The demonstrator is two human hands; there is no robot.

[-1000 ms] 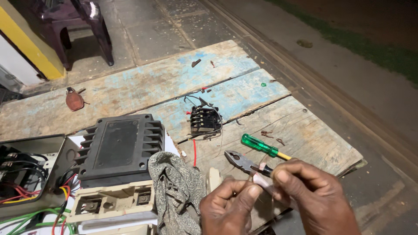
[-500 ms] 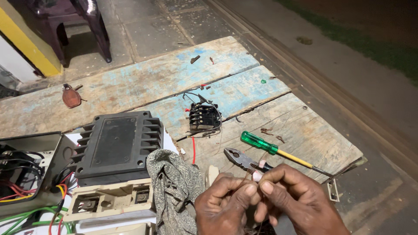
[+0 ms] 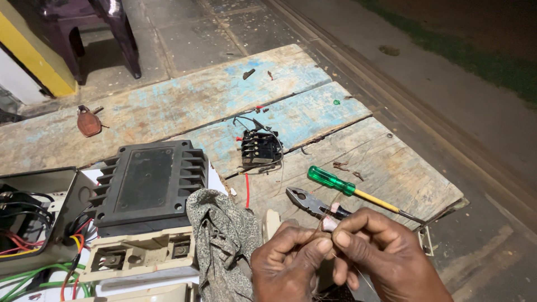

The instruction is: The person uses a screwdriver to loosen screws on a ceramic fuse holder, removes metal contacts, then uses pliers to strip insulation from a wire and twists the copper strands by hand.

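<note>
Thin wire (image 3: 323, 226) pinched between fingers of left hand (image 3: 288, 263) and right hand (image 3: 386, 254), pliers (image 3: 313, 202) just behind, green-handled screwdriver (image 3: 349, 189) beyond

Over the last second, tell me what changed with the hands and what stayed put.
The left hand and right hand closed together: fingertips now meet, pinching a thin wire between them, where a second ago they were slightly apart around a pale piece. The screwdriver, pliers, black cover and cloth lie as before.

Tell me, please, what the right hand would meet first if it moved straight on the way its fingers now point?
The right hand points left at the left hand; their fingertips already pinch a thin wire together, so it meets those fingers first.
</note>
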